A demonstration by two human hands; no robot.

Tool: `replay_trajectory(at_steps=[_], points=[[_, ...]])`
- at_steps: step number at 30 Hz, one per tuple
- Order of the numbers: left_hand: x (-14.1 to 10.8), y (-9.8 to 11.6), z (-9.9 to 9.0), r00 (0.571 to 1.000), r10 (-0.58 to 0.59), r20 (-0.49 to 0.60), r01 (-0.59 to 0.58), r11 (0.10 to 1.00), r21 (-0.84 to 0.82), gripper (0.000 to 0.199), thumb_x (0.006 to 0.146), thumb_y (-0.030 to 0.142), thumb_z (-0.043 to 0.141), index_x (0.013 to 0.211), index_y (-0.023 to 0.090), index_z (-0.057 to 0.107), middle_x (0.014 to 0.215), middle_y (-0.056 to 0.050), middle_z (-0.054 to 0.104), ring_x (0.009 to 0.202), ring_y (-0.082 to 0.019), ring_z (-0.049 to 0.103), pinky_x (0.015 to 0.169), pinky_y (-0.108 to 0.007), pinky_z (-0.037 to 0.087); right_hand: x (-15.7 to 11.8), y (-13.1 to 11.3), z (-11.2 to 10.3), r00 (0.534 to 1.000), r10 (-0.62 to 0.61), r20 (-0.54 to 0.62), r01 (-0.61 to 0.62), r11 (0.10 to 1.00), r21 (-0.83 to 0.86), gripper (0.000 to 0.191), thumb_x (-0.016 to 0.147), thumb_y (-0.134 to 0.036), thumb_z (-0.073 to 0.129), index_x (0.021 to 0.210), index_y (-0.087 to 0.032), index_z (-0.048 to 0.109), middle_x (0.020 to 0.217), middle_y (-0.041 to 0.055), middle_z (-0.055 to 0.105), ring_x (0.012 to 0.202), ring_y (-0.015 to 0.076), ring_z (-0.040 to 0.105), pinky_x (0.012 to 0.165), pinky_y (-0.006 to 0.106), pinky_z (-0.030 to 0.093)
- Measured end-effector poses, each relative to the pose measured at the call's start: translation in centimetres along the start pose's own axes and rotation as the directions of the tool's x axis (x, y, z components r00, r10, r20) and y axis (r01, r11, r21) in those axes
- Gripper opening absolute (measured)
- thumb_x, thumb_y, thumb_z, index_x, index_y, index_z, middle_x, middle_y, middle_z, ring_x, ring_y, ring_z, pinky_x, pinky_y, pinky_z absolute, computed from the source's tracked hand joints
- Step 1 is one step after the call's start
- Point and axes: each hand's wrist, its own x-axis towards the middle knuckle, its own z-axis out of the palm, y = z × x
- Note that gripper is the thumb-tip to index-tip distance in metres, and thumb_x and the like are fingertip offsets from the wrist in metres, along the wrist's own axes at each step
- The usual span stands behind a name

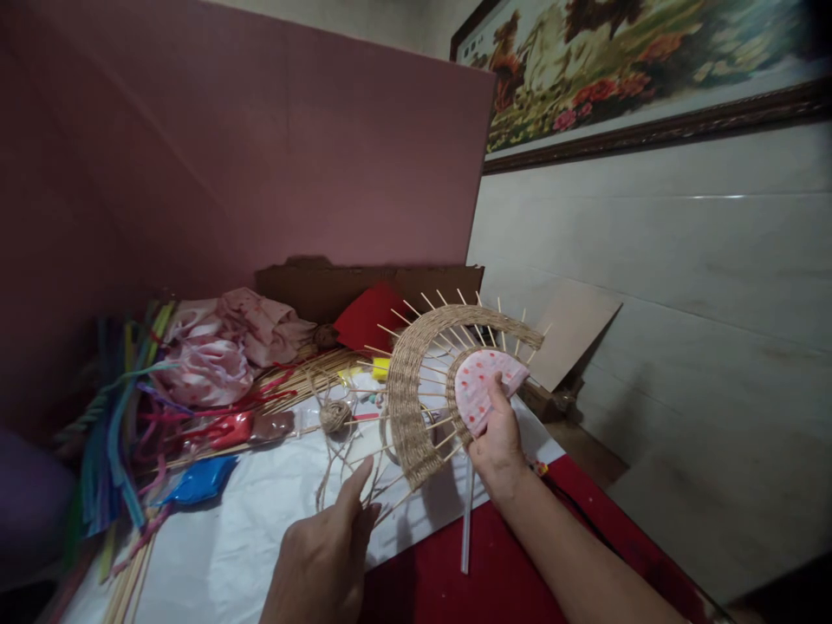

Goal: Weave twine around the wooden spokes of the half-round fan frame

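Observation:
In my right hand (500,442) is a half-round hand fan woven of twine over thin sticks, gripped at its pink dotted fabric centre (484,381) with the thumb on top. A wide woven twine band (406,390) arcs around that centre, and stick ends poke out past it. A clear rod (466,520) hangs below the fan. My left hand (325,555) is at the fan's lower left, its fingers closed near the stick tips, with loose twine (321,490) running to them. The exact pinch is partly hidden. A ball of twine (334,416) rests behind on white sheeting.
Pink fabric (214,347), bundled sticks (273,390), coloured fuzzy stems (117,425) and a blue packet (201,481) lie to the left. Red sheets (370,316) and cardboard (292,286) stand behind. A board (572,334) leans against the right wall.

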Motion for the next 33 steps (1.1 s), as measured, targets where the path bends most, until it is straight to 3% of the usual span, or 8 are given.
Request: replay_trajectory(at_steps=[5, 12, 20, 26, 31, 33], points=[[-0.1, -0.1, 0.2, 1.000, 0.016, -0.003, -0.016, 1.000, 0.001, 0.019, 0.087, 0.029, 0.044, 0.100, 0.020, 0.054, 0.057, 0.002, 0.067, 0.044, -0.015, 0.062, 0.039, -0.022, 0.040, -0.3, -0.1, 0.2, 0.997, 0.067, 0.026, -0.068, 0.997, 0.022, 0.040, 0.078, -0.043, 0.056, 0.110, -0.018, 0.056, 0.102, 0.0064, 0.067, 0.097, 0.0179, 0.061, 0.082, 0.033, 0.051], [-0.4, -0.1, 0.5, 0.997, 0.082, 0.001, -0.082, 0.996, -0.025, 0.023, 0.087, 0.024, 0.045, 0.108, 0.020, 0.053, 0.062, 0.001, 0.068, 0.047, -0.015, 0.062, 0.041, -0.023, 0.041, -0.7, 0.0, 0.4, 0.996, 0.083, 0.012, -0.083, 0.996, 0.033, 0.041, 0.077, -0.041, 0.057, 0.110, -0.018, 0.057, 0.101, 0.0072, 0.067, 0.096, 0.0189, 0.061, 0.082, 0.034, 0.051], [-0.2, 0.1, 0.4, 0.987, 0.139, 0.081, -0.133, 0.988, -0.079, 0.030, 0.086, 0.017, 0.042, 0.115, 0.018, 0.048, 0.061, 0.000, 0.067, 0.047, -0.015, 0.061, 0.041, -0.024, 0.042, -0.3, 0.4, -0.1, 0.991, 0.124, 0.045, -0.126, 0.991, 0.043, 0.045, 0.074, -0.044, 0.060, 0.112, -0.019, 0.055, 0.102, 0.0066, 0.067, 0.096, 0.0183, 0.062, 0.078, 0.032, 0.052], [-0.2, -0.2, 0.8, 0.982, 0.162, 0.092, -0.163, 0.987, -0.004, 0.027, 0.086, 0.018, 0.042, 0.111, 0.017, 0.053, 0.053, 0.001, 0.063, 0.041, -0.016, 0.059, 0.037, -0.024, 0.042, -0.4, 0.6, -0.2, 0.993, 0.085, 0.077, -0.087, 0.996, 0.030, 0.044, 0.074, -0.043, 0.060, 0.112, -0.020, 0.055, 0.104, 0.0060, 0.066, 0.096, 0.0170, 0.062, 0.083, 0.032, 0.050], [0.1, 0.1, 0.2, 0.990, 0.136, 0.047, -0.138, 0.989, 0.059, 0.016, 0.085, 0.019, 0.043, 0.084, 0.021, 0.059, 0.057, 0.000, 0.061, 0.048, -0.017, 0.059, 0.043, -0.028, 0.046, -0.7, 0.6, 0.1, 0.994, 0.102, 0.028, -0.103, 0.995, 0.015, 0.044, 0.075, -0.043, 0.059, 0.112, -0.019, 0.056, 0.105, 0.0064, 0.066, 0.096, 0.0171, 0.062, 0.084, 0.032, 0.050], [0.5, 0.4, -0.3, 0.991, 0.127, 0.041, -0.130, 0.987, 0.091, 0.017, 0.084, 0.016, 0.044, 0.074, 0.021, 0.058, 0.068, -0.003, 0.061, 0.059, -0.018, 0.058, 0.047, -0.029, 0.046, -0.8, 0.5, 0.2, 0.994, 0.107, 0.025, -0.108, 0.994, 0.014, 0.043, 0.075, -0.042, 0.059, 0.111, -0.019, 0.056, 0.105, 0.0058, 0.066, 0.098, 0.0165, 0.061, 0.084, 0.031, 0.050]])
